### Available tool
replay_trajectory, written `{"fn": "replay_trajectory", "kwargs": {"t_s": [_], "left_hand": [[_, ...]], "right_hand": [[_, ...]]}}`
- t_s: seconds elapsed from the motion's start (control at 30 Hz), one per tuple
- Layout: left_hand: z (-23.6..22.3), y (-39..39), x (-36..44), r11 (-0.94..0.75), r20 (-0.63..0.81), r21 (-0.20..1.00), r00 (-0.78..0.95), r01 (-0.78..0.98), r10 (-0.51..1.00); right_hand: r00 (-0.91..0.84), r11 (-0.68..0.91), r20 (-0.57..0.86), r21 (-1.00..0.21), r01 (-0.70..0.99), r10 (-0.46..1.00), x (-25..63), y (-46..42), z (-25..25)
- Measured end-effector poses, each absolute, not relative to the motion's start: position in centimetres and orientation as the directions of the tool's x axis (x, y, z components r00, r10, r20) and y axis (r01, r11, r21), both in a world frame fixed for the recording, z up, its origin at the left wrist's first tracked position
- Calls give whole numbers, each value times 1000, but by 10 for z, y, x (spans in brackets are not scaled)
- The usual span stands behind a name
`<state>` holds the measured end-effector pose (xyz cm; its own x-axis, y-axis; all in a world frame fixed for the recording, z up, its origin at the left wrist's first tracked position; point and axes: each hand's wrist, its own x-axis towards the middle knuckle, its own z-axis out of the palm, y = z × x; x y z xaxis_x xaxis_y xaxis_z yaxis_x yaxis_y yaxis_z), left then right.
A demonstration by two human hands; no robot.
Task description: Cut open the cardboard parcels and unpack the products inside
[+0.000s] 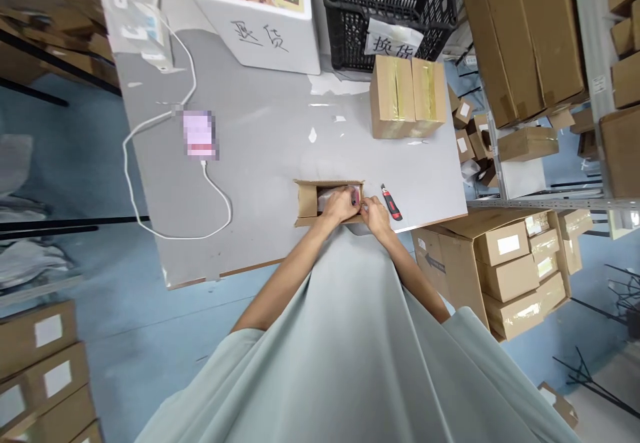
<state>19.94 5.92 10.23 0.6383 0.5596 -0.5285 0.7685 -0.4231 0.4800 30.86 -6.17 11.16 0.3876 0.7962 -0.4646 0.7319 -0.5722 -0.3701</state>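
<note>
Both hands' grip clamped on open carton (pixel 306 202) at table edge (pixel 240 266); left hand (pixel 341 206), right hand (pixel 375 215), cutter (pixel 391 202) beside

Matt brown cardboard on the small open box (pixel 327 202), with something pale and glossy like plastic film inside. The counter (pixel 260 150) shows a smooth, dull grey top with raw wood-coloured edges. The utility knife (pixel 392 203) looks like red and black plastic. The sealed cartons (pixel 407 96) carry shiny yellowish tape.
</note>
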Motion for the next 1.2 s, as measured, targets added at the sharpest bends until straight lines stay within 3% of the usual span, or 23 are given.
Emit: {"fn": "replay_trajectory", "kwargs": {"t_s": [0.3, 0.47, 1.2], "left_hand": [[113, 61, 200, -361, -648, 353, 504, 863, 571], [123, 62, 180, -367, -626, 328, 491, 870, 605], [126, 48, 158, -256, -508, 494, 515, 831, 690]], "right_hand": [[426, -612, -482, -340, 715, 766, 300, -62, 124], [407, -604, -508, -319, 730, 759, 301, -59, 130], [314, -476, -502, -234, 848, 806, 273, -1, 132]]}}
